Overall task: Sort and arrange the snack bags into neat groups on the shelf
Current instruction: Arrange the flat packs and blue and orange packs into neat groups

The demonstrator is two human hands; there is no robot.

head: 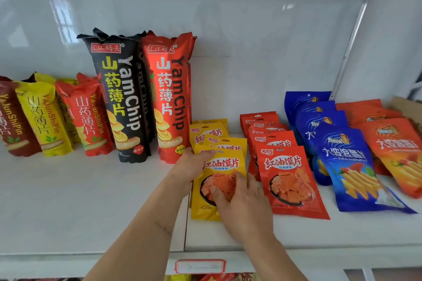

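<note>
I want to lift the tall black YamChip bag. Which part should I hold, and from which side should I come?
Grip the tall black YamChip bag around its middle, coming from the front and a little from its left. It stands upright and narrow, so a hand can wrap it there. Its right side presses against the tall red YamChip bag, and the short red bag leans close at its lower left, so stay above that.

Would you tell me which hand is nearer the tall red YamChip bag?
Left. The left hand sits just below the tall red YamChip bag; the right hand lies farther right, on the yellow bag.

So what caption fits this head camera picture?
Both hands, left hand and right hand, settle the front yellow snack bag on the white shelf.
</note>
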